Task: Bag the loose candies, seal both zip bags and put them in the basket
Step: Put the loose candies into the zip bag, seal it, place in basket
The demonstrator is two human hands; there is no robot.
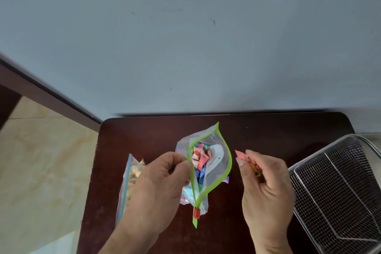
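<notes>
Two bags unsealed: left hand (156, 183) pinches the green-zip bag (208, 163) mouth wide; right hand (266, 187) clutches wrapped candies (242, 155) beside it; wire basket (338, 192) waits.

Table (144, 136) of dark, smooth, faintly glossy wood, zip bag (218, 150) of clear glossy plastic film, basket (338, 192) of bright woven metal wire mesh, wall (185, 37) painted matt.

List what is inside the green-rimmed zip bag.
The green-rimmed zip bag gapes open, showing wrapped candies in pink, orange and blue. Deeper contents are hidden beneath them and by the left hand pinching the rim.
</notes>
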